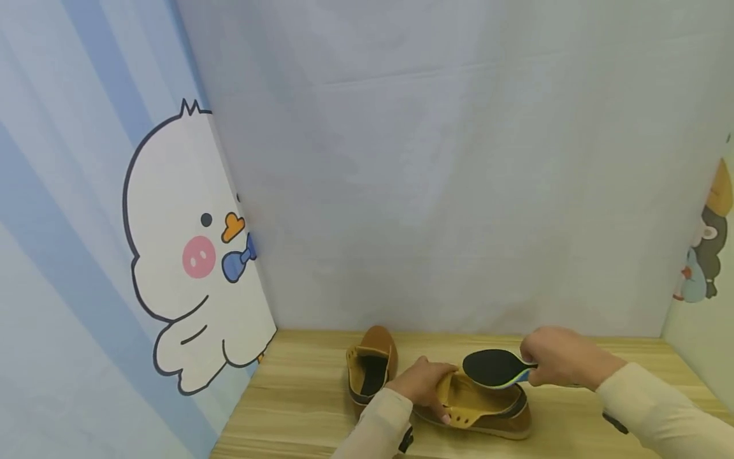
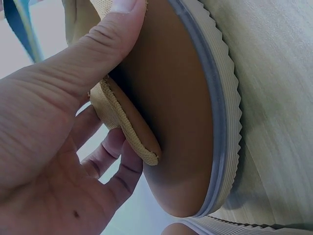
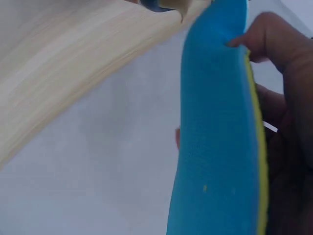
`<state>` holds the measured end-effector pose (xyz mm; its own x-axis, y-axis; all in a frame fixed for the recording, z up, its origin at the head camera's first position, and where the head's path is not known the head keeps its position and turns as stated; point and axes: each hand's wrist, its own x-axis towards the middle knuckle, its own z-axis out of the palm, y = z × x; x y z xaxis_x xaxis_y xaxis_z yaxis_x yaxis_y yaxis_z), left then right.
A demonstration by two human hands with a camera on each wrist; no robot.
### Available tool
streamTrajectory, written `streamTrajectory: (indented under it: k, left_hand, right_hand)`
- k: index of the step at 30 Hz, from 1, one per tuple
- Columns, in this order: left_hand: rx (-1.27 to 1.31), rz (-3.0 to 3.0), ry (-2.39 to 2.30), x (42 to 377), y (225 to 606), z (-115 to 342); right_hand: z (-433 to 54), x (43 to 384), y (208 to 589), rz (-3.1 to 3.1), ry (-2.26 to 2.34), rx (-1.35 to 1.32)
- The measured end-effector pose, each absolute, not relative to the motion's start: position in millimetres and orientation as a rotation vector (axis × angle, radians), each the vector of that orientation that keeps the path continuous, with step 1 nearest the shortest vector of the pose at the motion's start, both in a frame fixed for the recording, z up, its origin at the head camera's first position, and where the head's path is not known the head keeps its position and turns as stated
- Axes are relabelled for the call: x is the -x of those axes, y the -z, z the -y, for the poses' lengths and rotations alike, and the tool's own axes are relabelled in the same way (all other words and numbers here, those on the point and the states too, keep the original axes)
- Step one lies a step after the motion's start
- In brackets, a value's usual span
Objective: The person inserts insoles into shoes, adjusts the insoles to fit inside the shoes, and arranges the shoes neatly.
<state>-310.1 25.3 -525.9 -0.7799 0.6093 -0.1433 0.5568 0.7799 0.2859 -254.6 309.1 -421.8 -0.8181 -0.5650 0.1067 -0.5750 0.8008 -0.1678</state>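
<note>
Shoe looks to be made of smooth, matt leather-type stuff, trimmed in rough woven cloth, with a ribbed rubbery sole. Insole seems faced in matt fabric and backed with smooth foam. Tabletop's finished in wood grain, with creased, matt cloth hung along its back edge.

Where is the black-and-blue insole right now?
In the head view, the insole is right of centre, gripped by the right hand near the opening of the shoe that the left hand holds.
</note>
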Motion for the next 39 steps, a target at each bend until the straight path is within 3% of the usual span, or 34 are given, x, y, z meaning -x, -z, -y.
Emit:
streamTrajectory:
  k: [7, 20, 39]
  left_hand:
    - [-0.866, -2.735, -0.350, 308.4, 523.3, -26.6]
    - [-0.920, -2.748, -0.300, 311.1, 526.9, -28.1]
    - [-0.943, -2.757, -0.335, 312.9, 529.9, -26.4]
  right_hand:
    - [-284.5, 248.8, 417.5, 2.975, -0.222, -1.071]
    - [-254.3, 257.3, 427.7, 2.974, 0.024, -1.082]
    - [-244.7, 274.5, 465.0, 2.977, -0.192, -1.139]
